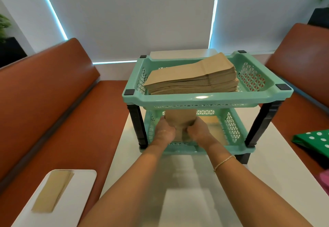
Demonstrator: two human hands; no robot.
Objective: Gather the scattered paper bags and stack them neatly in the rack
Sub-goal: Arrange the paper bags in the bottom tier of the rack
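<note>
Both the left hand (164, 131) and right hand (199, 130) grip a bundle of brown paper bags (179, 119) inside the lower tier of the mint-green two-tier plastic rack (201, 100) on the white table (267, 164). Its upper tier, holding a tall brown bag stack (194, 78), overhangs them. More bags (53, 191) lie on a white side table (83, 191).

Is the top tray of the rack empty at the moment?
No, a thick stack of paper bags lies in the top tray of the rack.
</note>
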